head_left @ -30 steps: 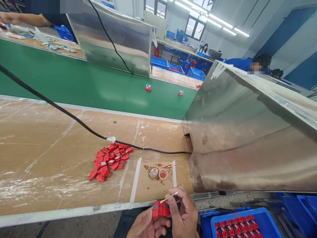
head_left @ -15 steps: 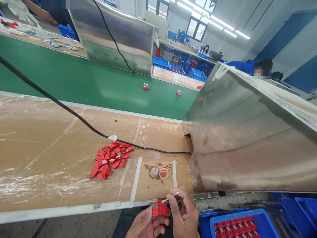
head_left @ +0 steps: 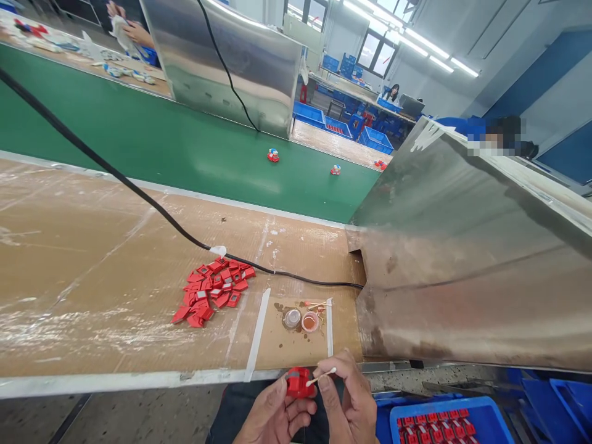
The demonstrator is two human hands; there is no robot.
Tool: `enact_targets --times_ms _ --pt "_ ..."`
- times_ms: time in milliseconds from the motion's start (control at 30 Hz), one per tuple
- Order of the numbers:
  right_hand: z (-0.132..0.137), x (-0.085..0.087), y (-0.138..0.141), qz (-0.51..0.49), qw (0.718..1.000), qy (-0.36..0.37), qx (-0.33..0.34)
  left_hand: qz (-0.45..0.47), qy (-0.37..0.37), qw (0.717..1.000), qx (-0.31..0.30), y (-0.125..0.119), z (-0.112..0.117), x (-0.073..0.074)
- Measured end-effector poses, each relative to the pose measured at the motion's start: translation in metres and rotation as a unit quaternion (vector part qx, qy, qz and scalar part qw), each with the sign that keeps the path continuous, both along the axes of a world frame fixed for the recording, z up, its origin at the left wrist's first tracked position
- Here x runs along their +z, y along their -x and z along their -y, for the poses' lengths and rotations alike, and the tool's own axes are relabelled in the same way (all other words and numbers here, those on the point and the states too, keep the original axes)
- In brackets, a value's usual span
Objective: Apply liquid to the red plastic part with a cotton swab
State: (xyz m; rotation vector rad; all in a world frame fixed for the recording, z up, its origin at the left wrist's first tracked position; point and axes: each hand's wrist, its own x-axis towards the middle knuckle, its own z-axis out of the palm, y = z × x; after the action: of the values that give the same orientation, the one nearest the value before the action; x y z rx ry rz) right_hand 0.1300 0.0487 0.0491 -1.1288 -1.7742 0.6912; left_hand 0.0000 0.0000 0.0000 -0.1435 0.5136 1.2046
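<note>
Two big things fill the room from where I stand: the green conveyor belt [head_left: 185, 148] running across the back, and the steel housing [head_left: 462, 259] slanting over the right side. Nearer, there's the taped cardboard bench top [head_left: 92, 259], a black cable [head_left: 139, 191] snaking across it. Now the small stuff: a heap of red parts [head_left: 213, 291] mid-bench, two little dishes [head_left: 301, 320] of brownish liquid just right of it, and a blue tray [head_left: 504, 425] of more red pieces down by the knee. And here's the action, at the bench's near edge: left hand [head_left: 272, 416] pinching one red piece [head_left: 298, 382], right hand [head_left: 351, 404] closed on a cotton swab [head_left: 320, 376], its near end touching that piece. Looks like the dabbing step, I'd say; the next move calls for a light, steady stroke, the piece kept level.
</note>
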Motion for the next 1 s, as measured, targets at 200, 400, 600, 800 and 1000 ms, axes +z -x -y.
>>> enact_targets --times_ms 200,400,600,800,1000 --pt "0.007 -0.009 -0.001 0.007 1.0 0.027 0.005 -0.019 0.008 1.0 0.007 -0.001 0.0 0.0" --pt "0.005 -0.011 -0.006 0.042 0.999 0.004 0.017 -0.042 0.009 0.999 0.009 -0.001 -0.002 0.013" --pt "0.002 -0.002 -0.008 0.101 0.993 -0.006 0.062 -0.06 0.011 0.998 0.007 -0.002 -0.002 0.017" --pt "-0.001 0.003 -0.004 0.128 0.989 -0.036 0.065 -0.076 0.026 0.997 0.011 -0.004 -0.001 0.019" --pt "-0.009 0.004 -0.002 0.113 0.988 -0.084 0.055 -0.074 0.019 0.997 0.004 -0.004 0.0 0.017"
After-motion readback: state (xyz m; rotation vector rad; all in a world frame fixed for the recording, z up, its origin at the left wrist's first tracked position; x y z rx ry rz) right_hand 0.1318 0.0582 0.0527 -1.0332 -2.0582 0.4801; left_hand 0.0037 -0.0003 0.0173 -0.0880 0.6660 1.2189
